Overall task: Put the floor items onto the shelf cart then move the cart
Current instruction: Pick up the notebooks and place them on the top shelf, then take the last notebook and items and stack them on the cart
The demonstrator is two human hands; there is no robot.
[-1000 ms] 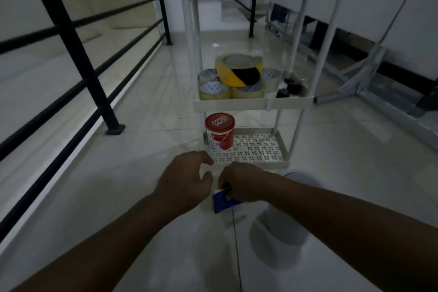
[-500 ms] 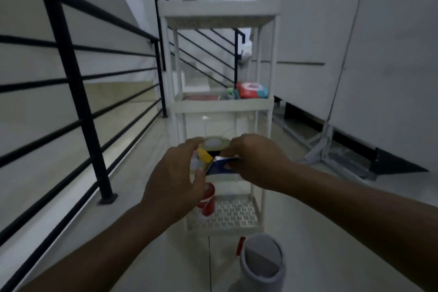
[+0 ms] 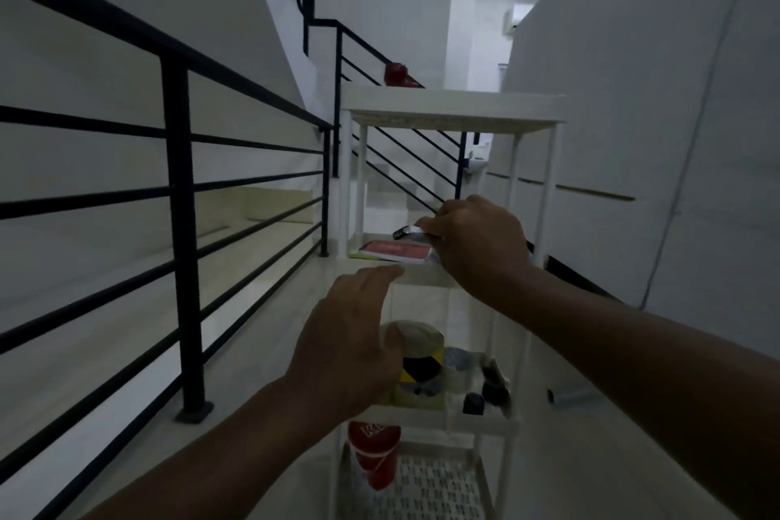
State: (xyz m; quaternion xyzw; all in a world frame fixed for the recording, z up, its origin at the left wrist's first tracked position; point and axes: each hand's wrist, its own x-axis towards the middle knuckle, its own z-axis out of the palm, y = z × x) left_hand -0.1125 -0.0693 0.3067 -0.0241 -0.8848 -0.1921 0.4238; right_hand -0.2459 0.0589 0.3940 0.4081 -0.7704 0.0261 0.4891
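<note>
The white shelf cart (image 3: 456, 114) stands straight ahead with several tiers. My right hand (image 3: 477, 243) is shut on a small flat pack (image 3: 407, 231) and holds it just above the second tier, over a red box (image 3: 396, 251) that lies there. My left hand (image 3: 354, 342) hovers open lower down, fingertips close to the front edge of that tier, holding nothing. Tape rolls, one striped yellow and black (image 3: 422, 355), fill the third tier. A red-lidded tub (image 3: 373, 452) sits on the perforated bottom tier.
A black metal railing (image 3: 177, 224) runs along the left, with stairs beyond the cart. White panels (image 3: 633, 139) line the right side. A red object (image 3: 399, 76) shows above the cart's top tier. A small dark item (image 3: 565, 395) lies on the floor to the right.
Both hands rose from the floor to the second tier with the pack. My left hand came off the pack and dropped lower. The view tilted upward.
</note>
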